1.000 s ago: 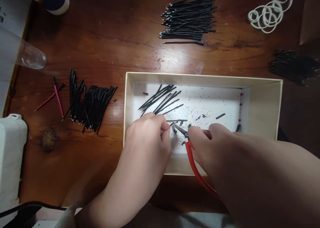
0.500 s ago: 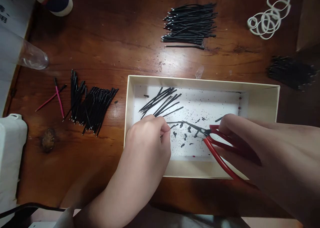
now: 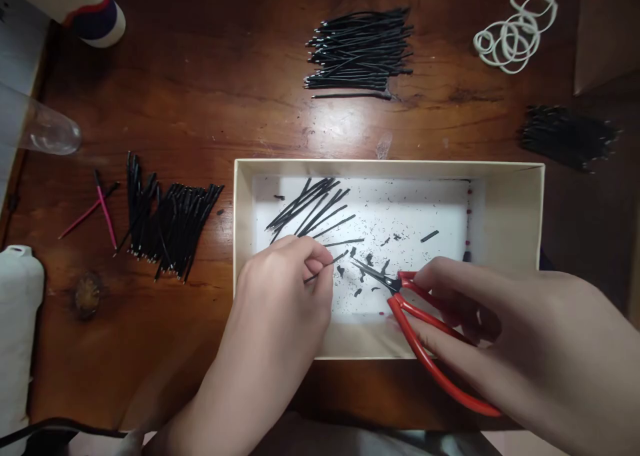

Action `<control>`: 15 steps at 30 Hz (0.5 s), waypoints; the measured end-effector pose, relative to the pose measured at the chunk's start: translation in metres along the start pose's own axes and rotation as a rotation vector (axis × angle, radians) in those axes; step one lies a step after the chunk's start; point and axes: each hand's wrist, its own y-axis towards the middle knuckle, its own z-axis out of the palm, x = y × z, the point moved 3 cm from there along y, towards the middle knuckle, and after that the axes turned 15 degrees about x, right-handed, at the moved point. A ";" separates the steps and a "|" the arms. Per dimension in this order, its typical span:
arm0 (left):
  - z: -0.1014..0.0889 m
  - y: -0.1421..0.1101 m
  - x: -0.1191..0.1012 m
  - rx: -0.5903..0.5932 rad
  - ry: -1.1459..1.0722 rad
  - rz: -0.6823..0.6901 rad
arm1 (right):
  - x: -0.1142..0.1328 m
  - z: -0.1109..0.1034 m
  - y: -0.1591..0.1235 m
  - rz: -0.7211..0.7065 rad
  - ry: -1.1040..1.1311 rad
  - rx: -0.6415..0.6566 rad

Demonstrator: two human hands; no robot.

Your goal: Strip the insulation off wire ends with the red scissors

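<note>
Left grip (image 3: 280, 289): pinches a thin black wire (image 3: 327, 265) | right grip (image 3: 500, 329): closed around red-handled black-bladed snips (image 3: 423, 359), blade tips just beside the wire's end | under both grips: a cream cardboard box (image 3: 385, 167) holding loose black wire pieces (image 3: 310, 206) and clippings | left of left grip: a bunch of black wires (image 3: 170, 226) on a brown wooden bench (image 3: 200, 116)

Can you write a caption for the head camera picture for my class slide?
Over a cream box, the left hand pinches a black wire while the right hand holds red-handled snips.
</note>
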 end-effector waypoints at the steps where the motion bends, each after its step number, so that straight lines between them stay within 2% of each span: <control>1: -0.002 -0.001 -0.001 -0.004 -0.040 0.002 | 0.001 0.001 0.000 0.030 0.085 -0.017; 4: -0.008 -0.006 -0.002 -0.065 -0.207 -0.002 | 0.006 0.000 0.001 0.099 0.263 -0.165; 6: -0.011 -0.009 -0.002 -0.131 -0.310 -0.005 | 0.009 0.002 0.005 0.088 0.335 -0.209; 11: -0.016 -0.012 -0.003 -0.205 -0.360 0.048 | 0.014 0.008 0.020 0.013 0.429 -0.193; 15: -0.016 -0.010 -0.004 -0.190 -0.366 0.069 | 0.015 0.012 0.022 0.067 0.523 -0.051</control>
